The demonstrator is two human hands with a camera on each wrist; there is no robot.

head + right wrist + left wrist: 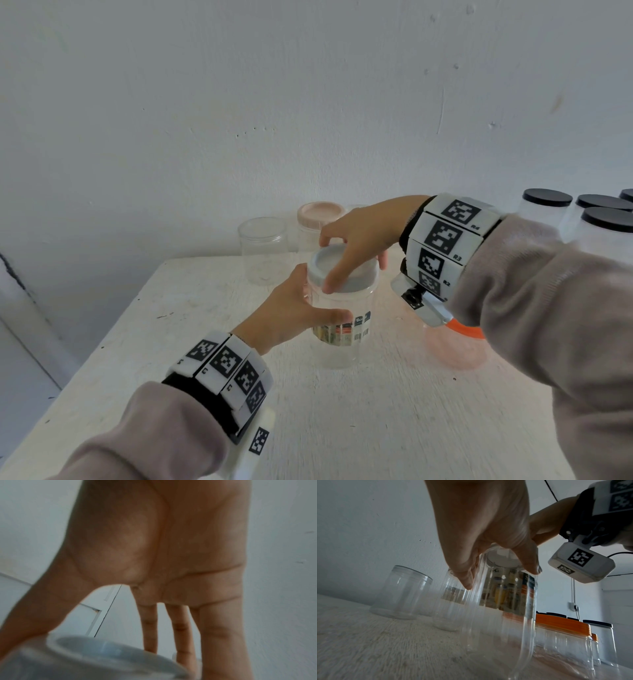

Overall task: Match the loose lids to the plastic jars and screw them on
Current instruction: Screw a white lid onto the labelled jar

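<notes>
near the centre of the head view a clear labelled jar [340, 329] stands upright on the pale desk [178, 342], with a grey lid [337, 270] sitting on its mouth. the left hand [291, 308] comes in from the lower left and grips the jar's upper wall, its fingers [334, 315] curled round the side just above the printed label. the right hand [356, 236] reaches in from the right and arches over the lid, fingertips and thumb spread round the rim and pinching it; in the right wrist view the lid [106, 655] fills the lower left, blurred, with the fingers [181, 632] reaching down past its far edge. in the left wrist view the same jar [503, 601] rises through the middle of the frame, the left hand [481, 520] above it.

behind the held jar, toward the wall, an open clear jar [263, 250] stands without a lid, and just right of it a jar with a pink lid [320, 212] shows partly behind the right hand. at the right of the frame, under the right wrist, an orange-lidded jar [455, 346] sits on the desk. in the upper right corner several black-lidded jars [548, 212] stand close together. both wrists carry white bands printed with black square markers.
</notes>
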